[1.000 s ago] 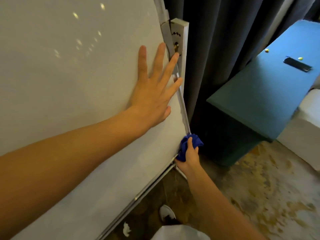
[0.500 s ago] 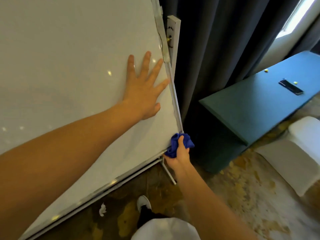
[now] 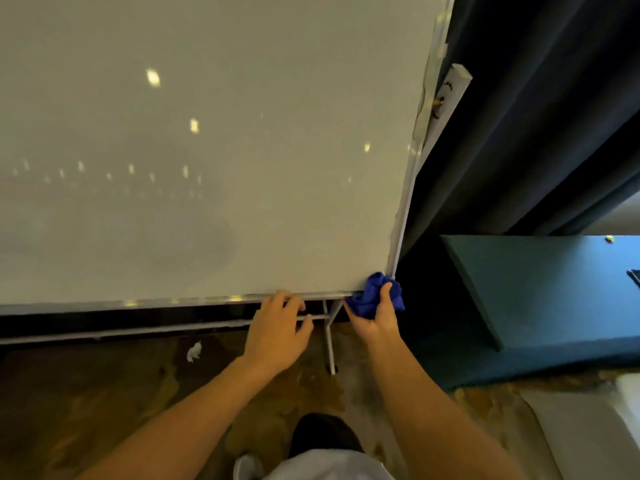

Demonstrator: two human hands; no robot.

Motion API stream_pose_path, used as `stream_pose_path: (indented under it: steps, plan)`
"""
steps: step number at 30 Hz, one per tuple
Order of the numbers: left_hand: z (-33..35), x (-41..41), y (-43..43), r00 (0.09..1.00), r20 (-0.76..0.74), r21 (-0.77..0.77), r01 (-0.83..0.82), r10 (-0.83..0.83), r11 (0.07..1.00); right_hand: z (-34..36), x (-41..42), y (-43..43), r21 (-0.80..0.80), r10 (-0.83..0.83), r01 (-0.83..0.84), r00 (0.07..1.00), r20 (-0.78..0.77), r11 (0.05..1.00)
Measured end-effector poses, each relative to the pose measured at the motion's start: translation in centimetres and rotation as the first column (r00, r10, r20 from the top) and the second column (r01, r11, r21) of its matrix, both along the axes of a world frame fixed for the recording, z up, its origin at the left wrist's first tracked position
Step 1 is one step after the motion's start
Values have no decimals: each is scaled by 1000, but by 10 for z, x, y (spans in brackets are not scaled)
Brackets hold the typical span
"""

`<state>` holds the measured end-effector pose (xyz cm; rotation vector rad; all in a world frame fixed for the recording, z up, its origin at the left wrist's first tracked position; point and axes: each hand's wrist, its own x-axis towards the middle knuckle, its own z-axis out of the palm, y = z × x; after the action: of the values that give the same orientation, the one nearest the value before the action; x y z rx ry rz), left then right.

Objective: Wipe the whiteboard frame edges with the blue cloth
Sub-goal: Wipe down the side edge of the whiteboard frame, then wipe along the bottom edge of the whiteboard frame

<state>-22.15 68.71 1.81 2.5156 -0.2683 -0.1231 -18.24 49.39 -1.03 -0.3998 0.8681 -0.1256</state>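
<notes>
A: Where's the blue cloth (image 3: 372, 296) right now?

B: Bunched up in the right hand (image 3: 375, 315), pressed on the bottom right corner of the whiteboard frame (image 3: 194, 301), about five o'clock in the view. The fingers are closed round the wad, thumb on top.

A: And the left hand (image 3: 277, 329)?

B: Just beside it, toward nine o'clock. Its fingertips rest on the bottom rail, curled over the edge. I can't tell whether it really grips the rail or only leans on it. The two hands are apart, with a leg of the stand (image 3: 329, 341) between them.

A: How will the cloth behave?

B: Soft and light, I'd judge. It folds to whatever it is pushed against, so it should wrap the thin rail easily. The best hold looks like the one it has: a loose ball in the palm, with a fold pinched over the edge so both faces of the rail get rubbed.

A: And the board itself?

B: Stiff and smooth, and it stands on thin legs, so I'd expect it to swing or roll under a hard push. A bracing hand on the rail makes sense.

A: Anything nearby?

B: A dark curtain (image 3: 536, 116) at two o'clock, a blue counter (image 3: 554, 289) at three, and a scrap of paper (image 3: 194, 351) on the floor at seven.
</notes>
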Motion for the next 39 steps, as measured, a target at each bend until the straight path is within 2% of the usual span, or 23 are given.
stream_pose_path:
  steps: [1, 2, 3, 4, 5, 6, 7, 12, 15, 18, 19, 21, 22, 24, 26, 27, 29, 31, 33, 34, 36, 39]
  plan:
    - [-1, -5, 1, 963, -210, -213, -211, 166, 954, 0, -1, -2, 19, 34, -34, 999, 15, 999]
    - [0, -5, 0, 827, -505, -389, -474, 247, 790, 0, -2, -5, 34, 61, -62, 998, 31, 997]
    - [-2, -3, -3, 633, -757, -477, -705, 162, 525, -2, -2, -8, 49, 91, -93, 995, 47, 994]
    - [-7, 1, -8, 490, -872, -476, -848, 1, 234, -4, -1, -12, 57, 130, -133, 990, 58, 989]
    - [-11, 7, -16, 435, -894, -439, -898, -110, 15, -4, 0, -17, 58, 168, -173, 983, 72, 983]
    - [-15, 15, -25, 433, -889, -420, -901, -148, -107, -5, 0, -23, 55, 203, -207, 976, 83, 977]
    - [-16, 23, -40, 447, -883, -420, -888, -141, -185, -6, 1, -33, 61, 262, -268, 961, 90, 962]
    - [-9, 54, -99, 508, -850, -444, -834, -140, -327, -8, 8, -73, 70, 485, -490, 871, 77, 869]
    - [-14, 62, -113, 512, -857, -450, -797, -57, -403, 4, 17, -103, -59, 675, -676, 737, -42, 734]
    - [-22, 66, -117, 532, -846, -459, -766, -42, -450, 24, 17, -137, -227, 829, -852, 516, -216, 471]
    - [-24, 68, -118, 539, -842, -467, -758, -32, -455, 33, 19, -147, -280, 864, -892, 427, -265, 355]
    - [-30, 75, -120, 557, -830, -486, -729, -5, -482, 52, 30, -156, -402, 916, -911, 233, -326, 89]
    - [-34, 80, -122, 568, -823, -490, -710, 1, -505, 61, 37, -154, -486, 919, -870, 124, -375, -81]
    - [-38, 88, -128, 577, -817, -497, -684, 21, -534, 78, 48, -139, -642, 857, -635, -64, -511, -430]
    - [-43, 99, -132, 561, -827, -473, -670, 27, -572, 92, 61, -112, -717, 775, -318, -108, -623, -621]
    - [-44, 103, -136, 562, -826, -474, -669, 27, -572, 99, 68, -99, -740, 753, -146, -88, -652, -657]
    - [-48, 111, -141, 569, -820, -500, -653, 67, -568, 113, 86, -69, -760, 759, 151, -78, -646, -632]
    - [-49, 116, -144, 540, -834, -491, -635, 112, -596, 124, 104, -37, -722, 743, 359, -105, -661, -592]
    - [-48, 120, -142, 501, -856, -454, -613, 126, -646, 129, 118, -2, -578, 685, 611, -79, -725, -541]
    - [-47, 120, -142, 489, -863, -440, -604, 128, -665, 131, 122, 15, -439, 632, 746, -32, -774, -500]
    - [-46, 119, -141, 438, -887, -406, -593, 145, -695, 133, 130, 51, -102, 506, 944, 76, -859, -315]
    - [-46, 118, -138, 380, -909, -373, -564, 170, -737, 131, 138, 101, 207, 367, 978, 184, -912, 24]
